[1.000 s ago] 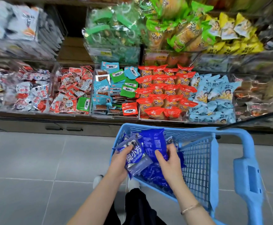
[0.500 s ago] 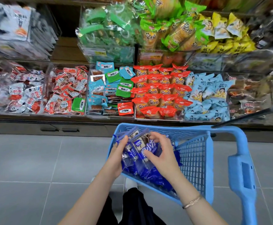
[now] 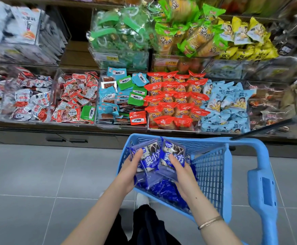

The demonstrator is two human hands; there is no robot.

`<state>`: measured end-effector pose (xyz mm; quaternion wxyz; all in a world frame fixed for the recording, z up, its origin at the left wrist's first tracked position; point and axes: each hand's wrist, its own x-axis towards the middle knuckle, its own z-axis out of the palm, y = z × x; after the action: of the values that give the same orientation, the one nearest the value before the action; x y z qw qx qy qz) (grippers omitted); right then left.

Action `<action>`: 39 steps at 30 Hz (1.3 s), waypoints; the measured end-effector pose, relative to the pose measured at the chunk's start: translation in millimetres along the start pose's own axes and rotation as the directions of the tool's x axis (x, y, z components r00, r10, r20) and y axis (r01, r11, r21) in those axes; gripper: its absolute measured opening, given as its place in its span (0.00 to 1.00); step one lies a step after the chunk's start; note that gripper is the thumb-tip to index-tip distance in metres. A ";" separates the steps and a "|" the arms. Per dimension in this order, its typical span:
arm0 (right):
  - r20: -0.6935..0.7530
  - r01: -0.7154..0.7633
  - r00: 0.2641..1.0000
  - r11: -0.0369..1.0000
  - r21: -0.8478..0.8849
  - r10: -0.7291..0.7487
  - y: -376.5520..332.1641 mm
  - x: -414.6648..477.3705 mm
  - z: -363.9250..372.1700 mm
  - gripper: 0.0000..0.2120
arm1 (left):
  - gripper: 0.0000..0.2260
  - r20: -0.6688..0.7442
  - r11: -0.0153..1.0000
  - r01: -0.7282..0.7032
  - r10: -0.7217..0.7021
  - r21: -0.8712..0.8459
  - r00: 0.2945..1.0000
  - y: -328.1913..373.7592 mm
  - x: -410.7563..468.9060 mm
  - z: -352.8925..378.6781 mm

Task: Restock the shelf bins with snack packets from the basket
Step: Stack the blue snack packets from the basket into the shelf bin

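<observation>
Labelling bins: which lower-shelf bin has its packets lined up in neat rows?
The one with orange-red packets, directly behind the blue basket. They sit in tidy rows; the teal-and-green packets to its left and light-blue packets to its right lie jumbled.

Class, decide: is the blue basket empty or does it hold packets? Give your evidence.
Not empty: loose blue packets lie inside the blue basket, below the held packets gripped by the left hand and right hand.

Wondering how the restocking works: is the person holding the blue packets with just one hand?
No, both the left hand and the right hand grip dark blue snack packets over the blue basket.
</observation>
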<state>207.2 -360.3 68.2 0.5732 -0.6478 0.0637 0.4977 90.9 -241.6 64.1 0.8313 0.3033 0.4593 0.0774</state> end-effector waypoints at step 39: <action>-0.150 0.173 0.974 0.985 0.021 -0.168 -11.8 17.0 309.1 0.17 | 0.14 -0.214 0.976 -0.206 0.186 -0.075 0.959 256.5 -73.5 -340.4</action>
<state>46.5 -98.9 111.1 0.6182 -0.6762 0.0585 0.3964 -188.2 82.1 130.2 0.7812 0.2970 0.5061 0.2127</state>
